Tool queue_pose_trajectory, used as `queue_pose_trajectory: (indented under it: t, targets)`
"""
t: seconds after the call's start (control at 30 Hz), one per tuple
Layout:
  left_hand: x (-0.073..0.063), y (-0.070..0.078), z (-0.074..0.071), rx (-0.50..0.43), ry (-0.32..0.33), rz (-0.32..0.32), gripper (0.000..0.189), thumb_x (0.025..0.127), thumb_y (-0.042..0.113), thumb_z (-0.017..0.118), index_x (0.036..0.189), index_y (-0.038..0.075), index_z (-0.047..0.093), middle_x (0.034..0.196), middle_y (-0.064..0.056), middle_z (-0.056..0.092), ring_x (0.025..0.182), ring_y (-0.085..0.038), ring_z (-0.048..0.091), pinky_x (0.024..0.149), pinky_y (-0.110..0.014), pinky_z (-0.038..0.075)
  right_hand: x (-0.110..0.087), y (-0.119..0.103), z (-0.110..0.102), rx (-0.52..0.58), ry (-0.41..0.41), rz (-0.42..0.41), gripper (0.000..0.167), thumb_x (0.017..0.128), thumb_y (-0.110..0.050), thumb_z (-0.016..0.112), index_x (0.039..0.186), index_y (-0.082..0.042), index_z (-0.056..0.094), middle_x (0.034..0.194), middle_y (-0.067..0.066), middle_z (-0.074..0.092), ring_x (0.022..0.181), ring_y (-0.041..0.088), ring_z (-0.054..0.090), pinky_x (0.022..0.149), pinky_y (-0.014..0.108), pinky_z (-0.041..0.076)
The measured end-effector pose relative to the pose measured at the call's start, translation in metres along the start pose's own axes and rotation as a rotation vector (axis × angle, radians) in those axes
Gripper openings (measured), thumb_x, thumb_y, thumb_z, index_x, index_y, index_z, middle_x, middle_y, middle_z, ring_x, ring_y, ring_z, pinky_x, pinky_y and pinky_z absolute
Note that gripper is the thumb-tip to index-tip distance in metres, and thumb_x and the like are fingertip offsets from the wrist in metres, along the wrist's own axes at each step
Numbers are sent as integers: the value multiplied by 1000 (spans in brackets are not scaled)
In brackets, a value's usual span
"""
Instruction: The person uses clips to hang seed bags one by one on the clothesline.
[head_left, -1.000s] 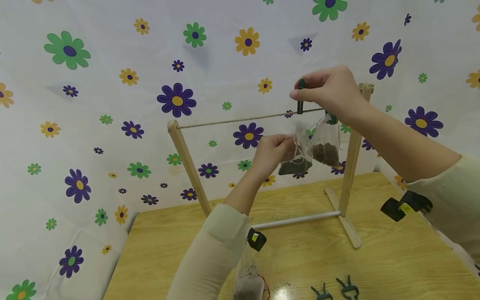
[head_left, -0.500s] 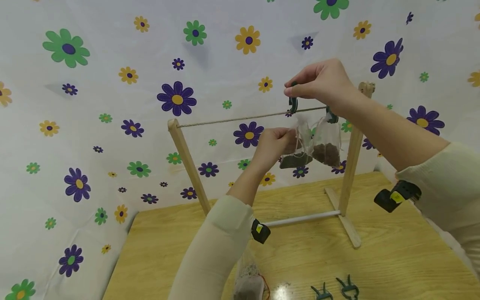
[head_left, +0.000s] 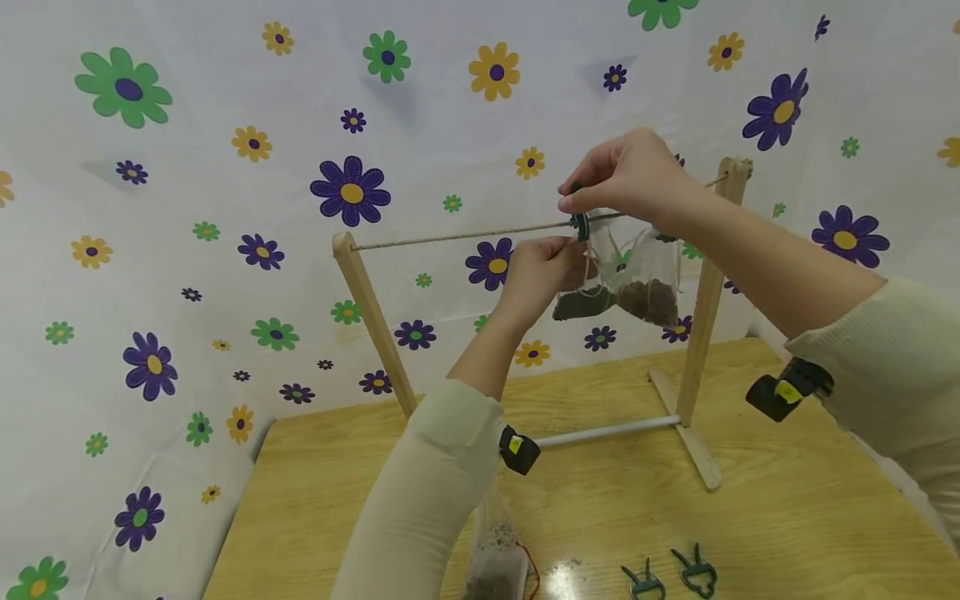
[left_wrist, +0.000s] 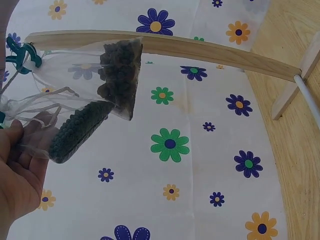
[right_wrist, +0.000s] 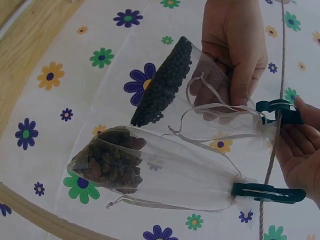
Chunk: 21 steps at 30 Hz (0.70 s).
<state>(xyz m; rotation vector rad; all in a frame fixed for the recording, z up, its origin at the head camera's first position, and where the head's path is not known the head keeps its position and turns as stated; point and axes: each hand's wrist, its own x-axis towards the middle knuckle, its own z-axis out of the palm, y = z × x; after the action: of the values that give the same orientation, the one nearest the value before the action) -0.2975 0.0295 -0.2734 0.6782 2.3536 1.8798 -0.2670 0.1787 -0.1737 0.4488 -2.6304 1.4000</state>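
My left hand point(head_left: 536, 271) pinches a sheer mesh drawstring bag with dark green pellet-like contents point(right_wrist: 165, 82), holding its neck up against the rope point(head_left: 465, 237). Between the thumb and fingers of my right hand point(head_left: 626, 179) is a dark green plastic clip point(right_wrist: 275, 106), its jaws across the rope at the bag's gathered top. Just to the right hangs a second mesh bag with brown lumpy contents point(right_wrist: 112, 160), fixed to the rope by another green clip point(right_wrist: 267, 193). White drawstrings dangle from both bags. My right hand partly hides that second clip in the head view.
The rope runs between two wooden posts point(head_left: 367, 317) of a stand with a white bottom bar point(head_left: 611, 432). On the wooden table point(head_left: 322, 492) lie two green clips point(head_left: 697, 572) and another filled mesh bag point(head_left: 498, 567) with a red string. A flowered cloth point(head_left: 225, 192) hangs behind.
The left hand has raised the bag's neck to the rope. The right hand has moved slightly left and down, bringing the clip over the rope and the bag's top.
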Motion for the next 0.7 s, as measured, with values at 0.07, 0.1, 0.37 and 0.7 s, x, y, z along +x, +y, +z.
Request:
queue_pose_trajectory:
  t: [0.07, 0.1, 0.37, 0.7]
  targets:
    - [-1, -1, 0, -37, -5, -5, 28, 98, 21, 52, 106, 0, 69, 93, -14, 72, 86, -17, 70, 77, -26, 54, 0, 2, -2, -21, 2, 8, 23, 81, -23, 76, 96, -6, 73, 86, -6, 72, 94, 15, 60, 82, 32, 47]
    - [-2, -1, 0, -57, -8, -9, 29, 98, 21, 52, 107, -1, 69, 93, -15, 72, 86, -17, 70, 77, -27, 55, 0, 3, -2, -30, 4, 14, 24, 81, -24, 75, 96, -6, 73, 86, -6, 72, 96, 15, 60, 83, 33, 47]
    - [-6, -3, 1, -126, -20, -9, 29, 99, 19, 51, 109, -3, 67, 94, -17, 71, 83, -17, 70, 76, -29, 55, -3, 3, -5, -118, 21, 69, 26, 82, -27, 74, 98, -7, 72, 84, -5, 72, 102, 19, 58, 84, 37, 44]
    - [-5, -4, 3, -185, -28, 3, 29, 98, 18, 52, 108, -5, 67, 95, -19, 71, 84, -20, 71, 77, -31, 55, -3, -1, -9, -205, -83, 151, 44, 80, -31, 75, 109, 1, 62, 103, 10, 69, 100, 26, 61, 85, 39, 46]
